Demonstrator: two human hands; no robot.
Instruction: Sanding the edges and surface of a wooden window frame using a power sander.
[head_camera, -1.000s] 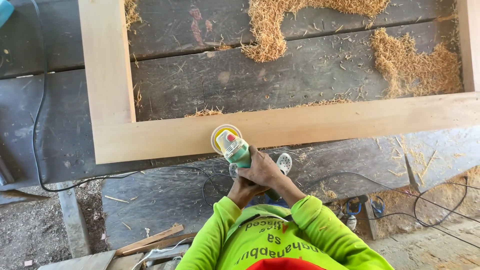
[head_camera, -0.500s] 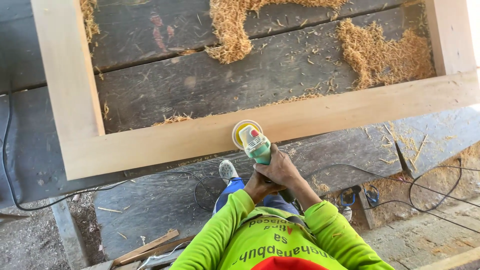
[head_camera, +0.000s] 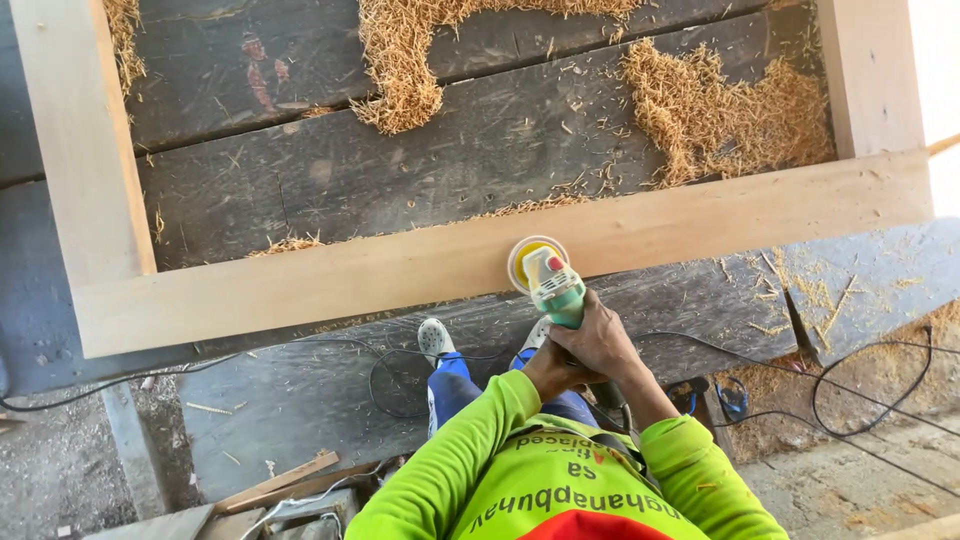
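We hold the green sander (head_camera: 553, 285) with both hands so it stays steady. Our right hand (head_camera: 600, 340) wraps over its body, fingers curled tight around it, and our left hand (head_camera: 548, 372) grips just below — those fingers are mostly hidden, so we cannot tell how they sit. The sander's round yellow pad (head_camera: 532, 259) lies flat on the near board of the pale wooden frame (head_camera: 300, 285). The frame rests on dark planks (head_camera: 420, 170) — wood shavings (head_camera: 730, 105) lie heaped there.
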